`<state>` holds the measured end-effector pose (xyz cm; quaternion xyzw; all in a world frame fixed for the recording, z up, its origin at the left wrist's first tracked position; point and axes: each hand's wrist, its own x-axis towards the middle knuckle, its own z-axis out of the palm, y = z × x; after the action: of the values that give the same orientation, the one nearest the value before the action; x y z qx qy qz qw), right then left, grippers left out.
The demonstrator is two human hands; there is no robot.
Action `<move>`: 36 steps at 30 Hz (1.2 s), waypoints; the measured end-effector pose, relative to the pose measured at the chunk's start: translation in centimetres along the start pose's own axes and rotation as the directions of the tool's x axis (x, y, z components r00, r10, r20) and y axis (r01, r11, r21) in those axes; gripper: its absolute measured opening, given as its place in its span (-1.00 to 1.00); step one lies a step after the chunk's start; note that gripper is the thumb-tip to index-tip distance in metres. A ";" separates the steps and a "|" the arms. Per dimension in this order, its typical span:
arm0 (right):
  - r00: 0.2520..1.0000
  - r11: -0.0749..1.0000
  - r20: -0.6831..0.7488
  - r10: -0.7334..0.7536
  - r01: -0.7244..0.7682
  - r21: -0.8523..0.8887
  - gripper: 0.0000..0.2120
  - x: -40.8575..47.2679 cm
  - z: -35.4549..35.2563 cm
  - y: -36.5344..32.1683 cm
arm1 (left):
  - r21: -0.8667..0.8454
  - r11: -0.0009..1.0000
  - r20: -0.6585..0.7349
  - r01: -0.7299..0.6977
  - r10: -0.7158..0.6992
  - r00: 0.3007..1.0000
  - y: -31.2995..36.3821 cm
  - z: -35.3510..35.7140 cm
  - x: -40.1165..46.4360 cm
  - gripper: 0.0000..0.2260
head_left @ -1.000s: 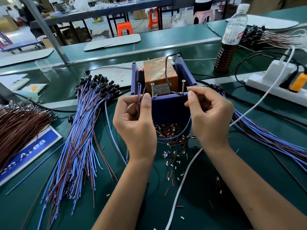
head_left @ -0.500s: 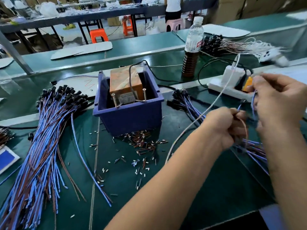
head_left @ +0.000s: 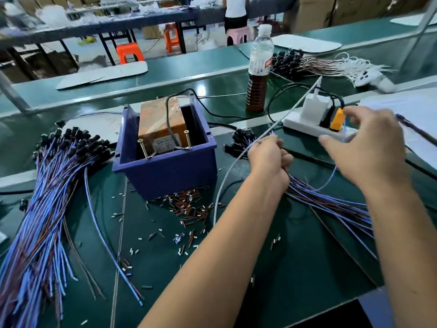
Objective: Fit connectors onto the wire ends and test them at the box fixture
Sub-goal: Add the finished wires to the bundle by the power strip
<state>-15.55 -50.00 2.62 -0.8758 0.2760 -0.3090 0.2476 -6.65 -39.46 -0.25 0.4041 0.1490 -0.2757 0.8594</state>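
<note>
Hands first: our left hand (head_left: pixel 268 157) reaches across to the right of the blue box fixture (head_left: pixel 165 159), fingers curled in a closed grip round the right wire bundle (head_left: pixel 331 202) close to its black connector ends (head_left: pixel 241 140). Our right hand (head_left: pixel 369 147) hovers above the same bundle just in front of the white power strip (head_left: pixel 305 125), fingers spread and loosely bent; a single blue wire (head_left: pixel 331 176) loops down from under its palm, and we cannot tell how, or whether, it is gripped.

Writing is scarce. A label on the orange unit (head_left: pixel 160 121) inside the fixture is too small to read, and so is the red-and-white label of the bottle (head_left: pixel 259 67).

Compared with a second ago, both our hands have left the front rim of the fixture, where they held a wire at its two screws (head_left: pixel 186 138), and moved right to the bundle. Half a second ago our right hand was pinched shut; its fingers have since spread. Untouched, the left wire bundle (head_left: pixel 47 209) lies on the green counter (head_left: pixel 295 256), with cut sleeve bits (head_left: pixel 186 207) scattered before the fixture.
</note>
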 end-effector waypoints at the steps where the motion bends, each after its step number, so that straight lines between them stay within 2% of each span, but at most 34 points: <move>1: 0.998 0.998 -0.009 -0.056 0.056 -0.033 -0.45 -0.3 0.1 -0.7 | -0.003 1.000 -0.010 -0.006 0.006 1.000 0.4 -0.1 0.0 -0.90; 3: 0.972 0.969 -0.029 -0.235 0.231 -0.090 -0.48 -1.1 0.3 -2.0 | -0.002 1.000 -0.009 -0.003 0.003 1.000 1.1 -0.2 0.0 -0.92; 4: 0.949 0.946 0.006 -0.315 0.314 -0.076 -0.54 -1.4 0.5 -2.5 | -0.010 1.000 -0.004 0.000 0.000 1.000 1.4 -0.4 0.0 -0.90; 6: 0.904 0.921 0.174 -0.390 0.385 0.062 -0.68 -2.0 1.2 -3.3 | -0.010 1.000 -0.018 -0.013 0.013 1.000 2.0 -0.6 0.2 -0.83; 8: 0.856 0.936 0.378 -0.352 0.315 0.160 -0.72 -2.7 2.0 -3.7 | 0.013 0.999 -0.055 -0.032 0.033 0.998 2.4 -1.0 0.5 -0.79; 10: 0.818 0.957 0.496 -0.291 0.251 0.147 -0.64 -3.1 2.5 -3.5 | 0.005 1.000 -0.083 -0.021 0.022 0.996 2.8 -1.5 0.9 -0.77; 12: 0.789 0.967 0.560 -0.254 0.220 0.129 -0.62 -3.0 2.1 -3.0 | -0.043 0.998 -0.111 -0.052 0.047 0.993 3.1 -1.9 1.2 -0.75; 14: 0.763 0.966 0.601 -0.240 0.246 0.074 -0.76 -2.2 0.6 -2.5 | -0.042 0.992 -0.143 -0.119 0.112 0.983 3.3 -2.1 1.5 -0.74; 16: 0.748 0.957 0.619 -0.239 0.288 0.022 -0.89 -1.2 -1.3 -2.3 | 0.006 0.980 -0.180 -0.197 0.195 0.964 3.3 -2.1 1.7 -0.75; 18: 0.738 0.949 0.634 -0.229 0.314 -0.023 -0.83 -0.3 -2.6 -2.3 | 0.100 0.953 -0.204 -0.286 0.301 0.932 3.2 -2.1 2.0 -0.76; 20: 0.702 0.942 0.685 -0.193 0.329 -0.071 -0.77 0.1 -2.5 -2.5 | 0.267 0.896 -0.199 -0.353 0.410 0.890 3.0 -2.1 2.3 -0.80; 23: 0.626 0.906 0.774 -0.097 0.378 -0.192 -0.78 -0.2 -0.9 -1.9 | 0.542 0.738 -0.174 -0.402 0.566 0.806 2.4 -2.4 2.4 -0.88; 26: 0.647 0.884 0.757 -0.088 0.402 -0.240 -0.77 -0.8 0.6 -0.7 | 0.682 0.629 -0.148 -0.373 0.618 0.772 2.2 -2.9 2.5 -0.86; 29: 0.676 0.883 0.731 -0.096 0.397 -0.251 -0.72 -1.1 0.9 0.0 | 0.794 0.513 -0.115 -0.326 0.652 0.749 2.3 -3.5 2.8 -0.70; 33: 0.678 0.860 0.734 -0.017 0.384 -0.335 -0.70 -1.2 0.0 0.4 | 0.788 0.544 -0.168 -0.289 0.641 0.749 2.6 -3.4 3.1 -0.72; 36: 0.646 0.861 0.759 0.083 0.337 -0.381 -0.74 -1.2 -0.9 0.3 | 0.715 0.633 -0.221 -0.296 0.607 0.764 2.8 -3.1 3.3 -0.71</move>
<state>-17.02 -49.73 2.53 -0.9738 0.1524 0.1455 0.0857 -2.43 -36.74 -2.02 0.7484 0.1270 0.0213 0.6506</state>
